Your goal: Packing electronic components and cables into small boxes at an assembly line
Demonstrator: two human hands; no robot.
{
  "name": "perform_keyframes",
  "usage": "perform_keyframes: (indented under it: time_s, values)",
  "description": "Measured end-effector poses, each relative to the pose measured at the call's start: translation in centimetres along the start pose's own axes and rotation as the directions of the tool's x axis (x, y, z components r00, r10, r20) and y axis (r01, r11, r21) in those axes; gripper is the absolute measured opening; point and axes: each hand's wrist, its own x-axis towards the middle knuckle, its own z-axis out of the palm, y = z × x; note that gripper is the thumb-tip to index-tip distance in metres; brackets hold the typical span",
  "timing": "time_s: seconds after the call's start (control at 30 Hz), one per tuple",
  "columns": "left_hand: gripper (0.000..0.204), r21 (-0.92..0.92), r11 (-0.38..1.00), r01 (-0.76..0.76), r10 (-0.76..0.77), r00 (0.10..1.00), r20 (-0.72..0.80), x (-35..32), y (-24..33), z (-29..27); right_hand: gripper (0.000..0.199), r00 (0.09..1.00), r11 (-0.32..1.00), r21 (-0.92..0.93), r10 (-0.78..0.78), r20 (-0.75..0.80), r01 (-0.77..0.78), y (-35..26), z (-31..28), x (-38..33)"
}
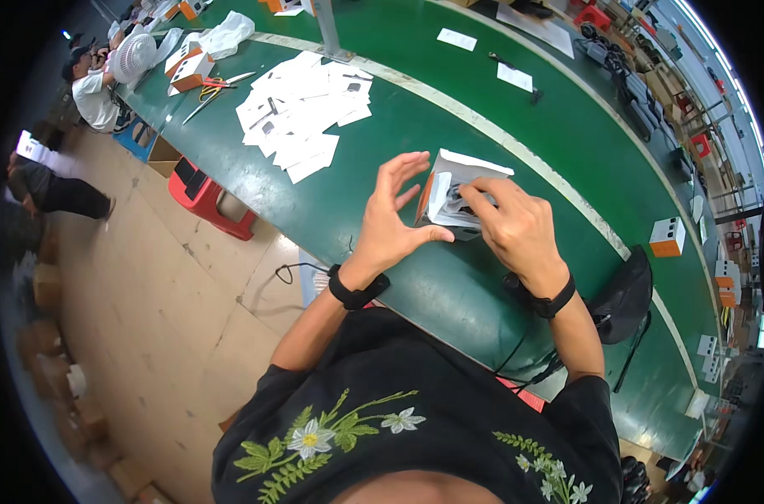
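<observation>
Flowers (311,438) decorate my black shirt (449,395). Ahead, an open box (439,200) is on or just above the green tabletop (432,273), between my spread left grip (384,223) and my right grip (520,225), which reaches inside; whether it pinches anything, I cannot tell.

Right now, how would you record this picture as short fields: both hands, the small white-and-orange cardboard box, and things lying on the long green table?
Box: open, white flap raised
Left hand: thumb and fingers spread by the box's left side; contact unclear
Right hand: fingertips at the box's opening; grip hidden
Table, left: loose pile of white paper sheets, orange-handled metal scissors
Table, right: soft black pouch
</observation>
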Motion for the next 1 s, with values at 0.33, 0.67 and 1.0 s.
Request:
perform_keyframes:
  time_s: [0.33,0.67,1.0]
  values:
    - [0.054,0.164,0.982,-0.091,0.115,0.983,-0.141,-0.1,0.9,0.0,0.031,0.912,0.951,-0.215,0.28,0.301,-0.221,-1.7,1.4,0.8]
    - [0.022,0.537,0.686,-0.491,0.353,0.87,0.344,2.6,3.8,-1.2,0.034,0.947,0.928,0.304,0.274,-0.168,-0.214,-2.1,2.7,-5.4]
    - [0.079,0.241,0.79,-0.564,0.381,0.759,0.528,4.2,1.3,-2.1,0.036,0.801,0.776,0.445,0.569,-0.187,-0.447,-2.1,2.9,-8.7]
